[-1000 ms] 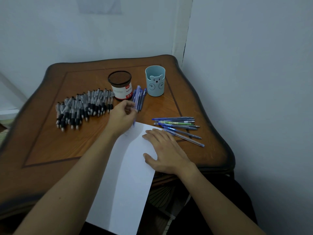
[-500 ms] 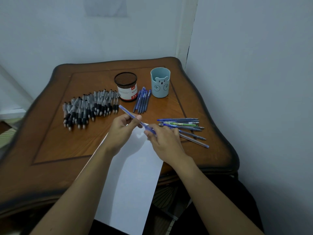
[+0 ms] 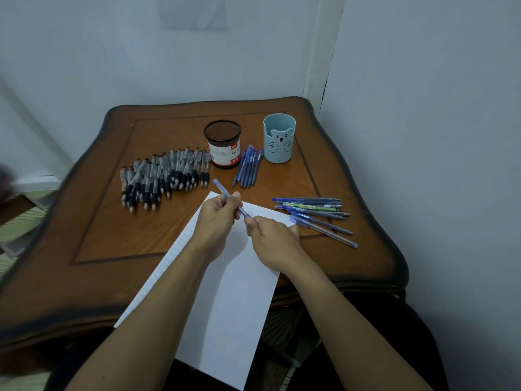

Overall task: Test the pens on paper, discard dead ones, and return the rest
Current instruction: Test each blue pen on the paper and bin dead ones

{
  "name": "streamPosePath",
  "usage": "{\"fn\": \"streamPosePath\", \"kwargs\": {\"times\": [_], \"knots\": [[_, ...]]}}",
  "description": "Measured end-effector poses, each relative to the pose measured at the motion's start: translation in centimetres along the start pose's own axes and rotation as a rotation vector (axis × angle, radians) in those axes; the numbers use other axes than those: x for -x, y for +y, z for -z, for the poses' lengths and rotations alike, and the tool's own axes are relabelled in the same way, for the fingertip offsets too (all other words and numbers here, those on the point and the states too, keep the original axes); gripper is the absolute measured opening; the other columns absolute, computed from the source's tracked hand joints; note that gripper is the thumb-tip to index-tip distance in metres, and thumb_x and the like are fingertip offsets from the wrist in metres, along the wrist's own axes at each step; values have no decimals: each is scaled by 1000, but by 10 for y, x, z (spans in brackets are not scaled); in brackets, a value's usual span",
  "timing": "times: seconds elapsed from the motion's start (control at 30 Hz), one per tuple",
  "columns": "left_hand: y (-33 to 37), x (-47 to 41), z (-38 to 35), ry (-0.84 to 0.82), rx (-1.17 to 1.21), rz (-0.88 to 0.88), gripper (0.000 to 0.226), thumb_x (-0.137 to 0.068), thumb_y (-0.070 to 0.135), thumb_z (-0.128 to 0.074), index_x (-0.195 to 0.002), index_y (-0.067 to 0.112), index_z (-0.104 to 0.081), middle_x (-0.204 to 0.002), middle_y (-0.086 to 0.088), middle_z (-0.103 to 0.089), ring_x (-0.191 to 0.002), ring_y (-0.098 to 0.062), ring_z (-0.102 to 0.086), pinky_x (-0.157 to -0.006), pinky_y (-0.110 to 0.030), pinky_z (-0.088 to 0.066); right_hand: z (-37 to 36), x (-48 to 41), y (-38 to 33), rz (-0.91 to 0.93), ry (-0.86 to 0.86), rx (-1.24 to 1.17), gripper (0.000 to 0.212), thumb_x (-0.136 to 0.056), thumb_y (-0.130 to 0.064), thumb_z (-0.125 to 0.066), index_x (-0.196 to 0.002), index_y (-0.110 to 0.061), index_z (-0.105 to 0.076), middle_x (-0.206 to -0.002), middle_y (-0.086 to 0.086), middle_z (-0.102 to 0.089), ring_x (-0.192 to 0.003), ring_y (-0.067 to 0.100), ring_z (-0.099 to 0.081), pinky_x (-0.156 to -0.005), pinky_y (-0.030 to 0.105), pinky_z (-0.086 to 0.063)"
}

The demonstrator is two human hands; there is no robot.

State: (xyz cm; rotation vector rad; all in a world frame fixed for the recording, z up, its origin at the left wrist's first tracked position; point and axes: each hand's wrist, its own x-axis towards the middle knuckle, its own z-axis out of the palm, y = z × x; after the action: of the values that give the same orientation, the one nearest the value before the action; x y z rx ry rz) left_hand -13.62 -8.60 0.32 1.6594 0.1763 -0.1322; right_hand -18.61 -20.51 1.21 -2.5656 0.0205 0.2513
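Hands meet just above the far end of the paper sheet point(image 3: 234, 292), which lies lengthwise on the worktop point(image 3: 112, 235) and hangs over its near edge. The left hand point(image 3: 217, 215) has its grip closed round the middle of a blue pen point(image 3: 220, 187), whose far end slants up toward the cups. The right hand point(image 3: 272, 238) pinches the near end between thumb and finger. Held at both ends like this, the pen is probably being uncapped or passed across for writing; I cannot tell which. Faint marks down the sheet's left edge look like test scribbles. The other pens lie sorted, likely to keep groups apart: a long row of grey pens point(image 3: 166, 173) left of the black mesh cup point(image 3: 222, 143), a short row of blue pens point(image 3: 248, 169) between it and the bear cup point(image 3: 279, 138), and a loose bunch of mixed pens point(image 3: 315, 213) right of the sheet. No pens stick out of either cup, so the returning seems not yet done.
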Motion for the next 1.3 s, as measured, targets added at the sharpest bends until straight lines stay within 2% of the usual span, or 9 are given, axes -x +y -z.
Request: {"fn": "streamPosePath", "kwargs": {"times": [0.23,0.4,0.5,0.6,0.7,0.9,1.03,1.17,1.3], "knots": [[6,-19,10,203,-39,70,29,-105,30,-50,-88,10,-62,-81,-5,-52,-75,-15,-47,-69,-29,-41,6,22,4,88,88,313,35,-110,-38,-22,-117,-23,-54,-91,-3,-66,-88,19,-63,-106,49,-22],[7,-33,27,238,-244,-17,37,-104,38,-50,-95,4,-63,-77,-5,-51,-65,-13,-42,-57,-28,-34,1,35,11,63,93,355,41,-110,-41,-20,-119,-24,-56,-92,-3,-69,-88,19,-64,-95,43,-25],[4,-33,28,265,-278,-98,29,-101,38,-58,-93,11,-64,-80,-3,-61,-67,-12,-51,-59,-25,-40,0,38,10,40,103,358,44,-109,-41,-18,-118,-23,-56,-93,-3,-69,-86,18,-63,-95,43,-25],[-4,-33,34,232,-205,-220,16,-96,20,-65,-86,11,-57,-78,-13,-65,-62,-15,-63,-59,-34,-50,2,41,12,19,135,359,46,-109,-42,-17,-120,-24,-57,-93,-4,-69,-80,15,-56,-95,41,-27],[-7,-31,33,156,-119,-293,10,-94,-2,-53,-90,7,-52,-70,-15,-60,-52,-15,-59,-50,-33,-50,1,40,19,10,205,327,44,-109,-40,-20,-128,-25,-57,-91,-6,-67,-81,14,-54,-90,41,-29],[-17,-39,34,56,-148,-290,6,-86,10,-66,-82,7,-70,-85,-6,-71,-83,-23,-72,-80,-42,-61,-3,29,27,70,363,282,37,-101,-24,-53,-137,-14,-53,-115,6,-70,-97,25,-66,-86,45,-41],[-22,-38,30,61,-226,-316,21,-85,15,-79,-82,0,-64,-76,-9,-70,-65,-12,-66,-63,-23,-55,-2,13,33,27,342,273,29,-105,-33,-45,-130,-20,-50,-119,2,-64,-109,20,-60,-93,41,-36],[-22,-40,32,47,-202,-295,12,-86,6,-75,-88,0,-64,-80,-14,-68,-61,-15,-65,-55,-27,-55,-3,-1,40,65,351,353,30,-105,-41,-43,-126,-24,-56,-122,-1,-59,-114,19,-51,-94,40,-33],[-28,-42,32,107,-228,-306,17,-80,-6,-62,-68,-5,-50,-62,-22,-62,-49,-22,-62,-44,-28,-41,-6,-11,43,63,350,383,34,-103,-41,-47,-129,-25,-61,-127,0,-59,-120,21,-50,-100,43,-33]]}}
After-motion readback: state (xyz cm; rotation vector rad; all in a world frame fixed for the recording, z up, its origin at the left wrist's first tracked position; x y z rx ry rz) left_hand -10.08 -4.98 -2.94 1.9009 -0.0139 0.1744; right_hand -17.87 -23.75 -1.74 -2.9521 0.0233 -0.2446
